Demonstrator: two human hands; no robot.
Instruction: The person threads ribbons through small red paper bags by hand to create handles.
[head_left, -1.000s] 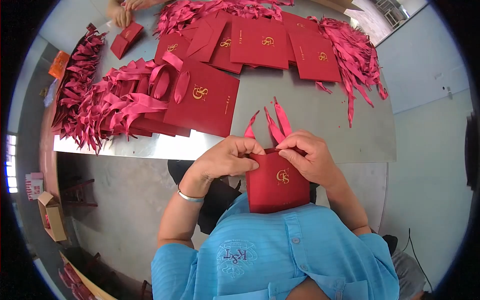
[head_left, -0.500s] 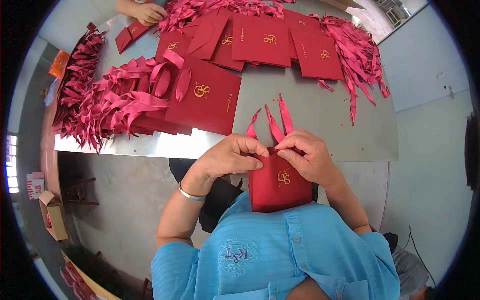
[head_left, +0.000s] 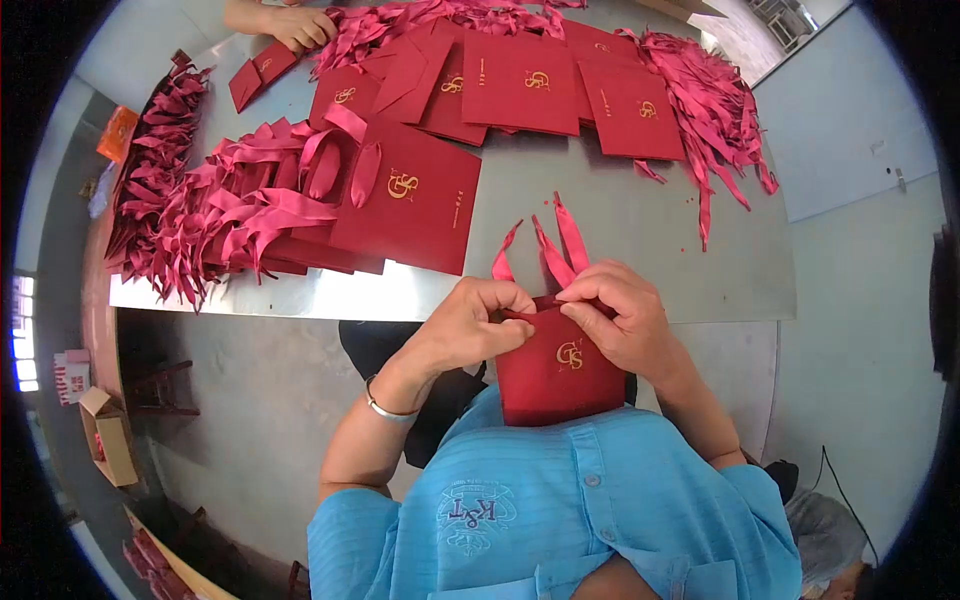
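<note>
Against my front I have a small red paper gift bag with gold print, standing upright just off the table's near edge. My left hand is closed on the left side of its top rim, thumb and forefinger pinching there. At the right part of the rim, my right hand pinches the bag edge beside a pink-red ribbon. Several ribbon ends stick up beyond the bag's mouth, over the table. The bag's inside and my fingertips within it are hidden.
On the metal table lie flat red bags and, at left, a stack of ribboned bags. A heap of loose ribbons hangs at the back right. Another person's hand rests at the far left, by a folded bag.
My left wrist has turned slightly and its fingers have shifted a little at the bag's rim. The right hand has barely moved, and both still pinch the bag.
</note>
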